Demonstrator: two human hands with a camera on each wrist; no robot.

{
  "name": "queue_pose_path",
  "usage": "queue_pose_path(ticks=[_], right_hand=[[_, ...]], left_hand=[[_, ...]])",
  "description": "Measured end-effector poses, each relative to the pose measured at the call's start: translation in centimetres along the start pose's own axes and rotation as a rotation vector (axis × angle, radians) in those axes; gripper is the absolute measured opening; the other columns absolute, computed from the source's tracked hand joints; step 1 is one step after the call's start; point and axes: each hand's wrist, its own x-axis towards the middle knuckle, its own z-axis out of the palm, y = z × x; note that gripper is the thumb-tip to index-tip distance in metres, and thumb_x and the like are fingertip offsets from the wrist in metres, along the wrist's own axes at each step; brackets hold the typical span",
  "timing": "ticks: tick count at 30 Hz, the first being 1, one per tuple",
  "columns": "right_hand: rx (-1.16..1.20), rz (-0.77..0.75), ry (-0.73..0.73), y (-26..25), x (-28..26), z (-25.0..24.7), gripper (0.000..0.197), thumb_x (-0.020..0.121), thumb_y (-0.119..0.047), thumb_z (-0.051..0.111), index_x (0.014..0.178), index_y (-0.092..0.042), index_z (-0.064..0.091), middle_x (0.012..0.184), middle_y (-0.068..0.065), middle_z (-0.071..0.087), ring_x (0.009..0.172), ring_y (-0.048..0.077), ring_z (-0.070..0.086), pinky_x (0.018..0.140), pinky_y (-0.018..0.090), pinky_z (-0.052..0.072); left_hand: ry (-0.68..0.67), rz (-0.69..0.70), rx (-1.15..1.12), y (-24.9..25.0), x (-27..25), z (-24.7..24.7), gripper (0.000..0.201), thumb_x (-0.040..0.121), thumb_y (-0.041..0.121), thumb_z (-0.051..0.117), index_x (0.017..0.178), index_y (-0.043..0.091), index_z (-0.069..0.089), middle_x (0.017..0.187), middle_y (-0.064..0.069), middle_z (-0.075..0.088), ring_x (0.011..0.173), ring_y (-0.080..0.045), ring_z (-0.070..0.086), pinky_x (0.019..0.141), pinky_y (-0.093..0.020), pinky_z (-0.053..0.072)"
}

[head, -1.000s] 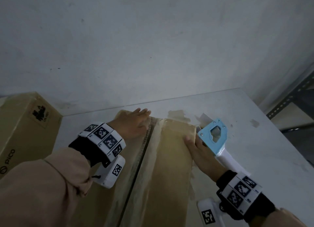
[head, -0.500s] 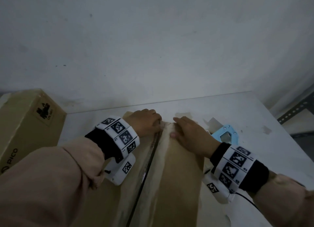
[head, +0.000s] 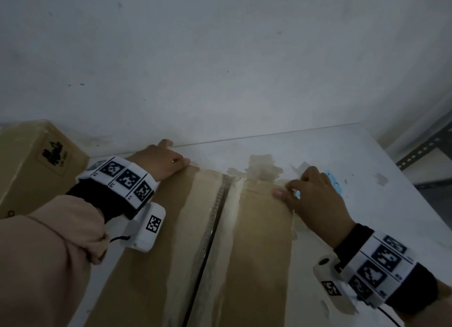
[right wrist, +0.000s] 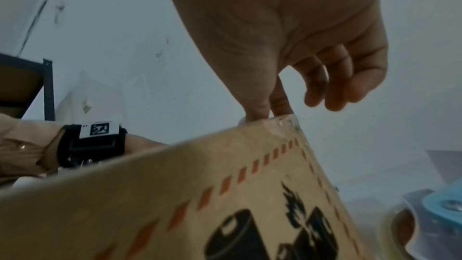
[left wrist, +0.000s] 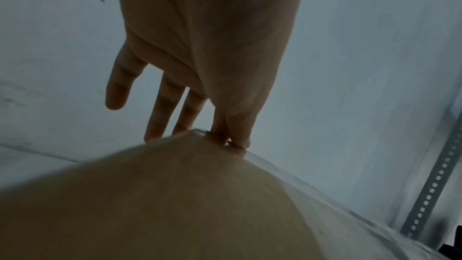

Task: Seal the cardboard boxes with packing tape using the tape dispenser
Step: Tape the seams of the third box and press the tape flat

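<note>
A brown cardboard box (head: 259, 241) lies on the white table, its two top flaps meeting at a dark seam (head: 215, 219) edged with pale tape strips. My left hand (head: 163, 159) rests on the box's far left corner with straight fingers (left wrist: 160, 106) reaching past the edge. My right hand (head: 308, 194) is at the far right corner, where thumb and index finger (right wrist: 260, 110) pinch the edge and the other fingers hang curled. The blue tape dispenser (head: 333, 181) lies on the table just behind my right hand, mostly hidden. Its blue body (right wrist: 445, 205) shows beside the box's printed side (right wrist: 225, 205).
A second cardboard box (head: 31, 160) stands at the left against the wall. The white table (head: 354, 155) extends to the right of the box and carries tape scraps and stains. A perforated metal shelf post (head: 425, 148) stands at the far right.
Both hands were together at the far end of the seam half a second ago. They have moved apart to the box's far corners. The dispenser has stayed on the table.
</note>
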Motion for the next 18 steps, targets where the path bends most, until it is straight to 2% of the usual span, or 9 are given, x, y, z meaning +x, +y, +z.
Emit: queue_pose_path(ticks=[2, 3, 5, 8, 10, 12, 13, 15, 18], right_hand=[[-0.004, 0.039, -0.051, -0.5, 0.1, -0.3, 0.049, 0.087, -0.055, 0.042, 0.092, -0.013, 0.067, 0.091, 0.008, 0.045, 0.094, 0.029, 0.053, 0.087, 0.04, 0.044], [0.003, 0.047, -0.081, -0.9, 0.2, -0.5, 0.049, 0.089, -0.053, 0.041, 0.09, -0.011, 0.065, 0.087, 0.007, 0.045, 0.091, 0.029, 0.055, 0.082, 0.035, 0.043], [0.008, 0.05, -0.132, -1.3, 0.4, -0.5, 0.048, 0.092, -0.049, 0.039, 0.089, -0.007, 0.062, 0.084, 0.007, 0.048, 0.087, 0.026, 0.057, 0.074, 0.032, 0.037], [-0.001, 0.022, -0.121, -1.8, 0.8, 0.0, 0.042, 0.096, -0.039, 0.038, 0.085, -0.003, 0.058, 0.092, 0.012, 0.056, 0.088, 0.026, 0.055, 0.075, 0.032, 0.037], [0.01, -0.013, -0.104, -2.3, 1.2, 0.4, 0.035, 0.098, -0.029, 0.037, 0.087, -0.003, 0.057, 0.1, 0.015, 0.059, 0.092, 0.027, 0.056, 0.078, 0.032, 0.04], [0.034, -0.039, -0.098, -2.6, 1.7, 0.5, 0.03, 0.099, -0.021, 0.036, 0.098, -0.001, 0.058, 0.106, 0.016, 0.061, 0.097, 0.029, 0.056, 0.081, 0.033, 0.04], [0.053, -0.057, -0.09, -2.6, 1.8, 0.5, 0.027, 0.099, -0.018, 0.036, 0.106, -0.001, 0.057, 0.108, 0.017, 0.062, 0.099, 0.03, 0.056, 0.084, 0.034, 0.04], [0.106, -0.089, -0.071, -2.5, 2.0, 0.5, 0.027, 0.098, -0.011, 0.038, 0.119, -0.002, 0.052, 0.109, 0.018, 0.064, 0.101, 0.032, 0.058, 0.088, 0.038, 0.042], [0.212, -0.149, -0.056, -2.0, 2.0, 0.6, 0.035, 0.095, -0.009, 0.042, 0.13, -0.007, 0.048, 0.106, 0.02, 0.067, 0.097, 0.034, 0.06, 0.088, 0.041, 0.045]], left_hand=[[-0.024, 0.035, 0.001, 0.3, 0.0, -0.1, 0.048, 0.098, 0.042, 0.026, 0.112, 0.011, 0.06, 0.126, -0.014, 0.051, 0.104, -0.025, 0.052, 0.085, -0.031, 0.039], [-0.021, 0.046, -0.008, 0.5, -0.1, -0.1, 0.048, 0.099, 0.041, 0.026, 0.102, 0.006, 0.06, 0.108, -0.013, 0.058, 0.091, -0.022, 0.052, 0.077, -0.029, 0.036], [-0.006, 0.044, -0.016, 0.6, 0.0, -0.1, 0.045, 0.099, 0.039, 0.027, 0.086, 0.007, 0.055, 0.082, -0.006, 0.055, 0.081, -0.02, 0.049, 0.073, -0.027, 0.032], [0.011, 0.037, 0.004, 0.4, 0.2, -0.1, 0.046, 0.099, 0.038, 0.028, 0.066, 0.011, 0.046, 0.067, 0.0, 0.046, 0.077, -0.02, 0.048, 0.071, -0.027, 0.031], [0.014, 0.057, -0.006, 0.2, -0.1, -0.1, 0.047, 0.098, 0.037, 0.03, 0.069, 0.009, 0.052, 0.076, -0.006, 0.056, 0.081, -0.023, 0.052, 0.073, -0.029, 0.034], [0.024, 0.084, -0.063, -0.1, -0.1, 0.0, 0.043, 0.099, 0.033, 0.032, 0.098, 0.003, 0.063, 0.107, -0.015, 0.064, 0.1, -0.027, 0.057, 0.083, -0.03, 0.04], [0.029, 0.099, -0.095, -0.1, -0.2, 0.1, 0.04, 0.099, 0.03, 0.033, 0.108, 0.003, 0.062, 0.12, -0.015, 0.062, 0.11, -0.028, 0.056, 0.085, -0.029, 0.039], [0.041, 0.114, -0.129, 0.1, -0.3, 0.1, 0.033, 0.099, 0.026, 0.034, 0.116, 0.011, 0.058, 0.132, -0.014, 0.055, 0.12, -0.028, 0.051, 0.084, -0.026, 0.039], [0.035, 0.104, -0.195, -0.1, -0.2, 0.3, 0.042, 0.098, 0.028, 0.039, 0.139, 0.022, 0.038, 0.136, -0.011, 0.051, 0.124, -0.025, 0.048, 0.1, -0.029, 0.036]])
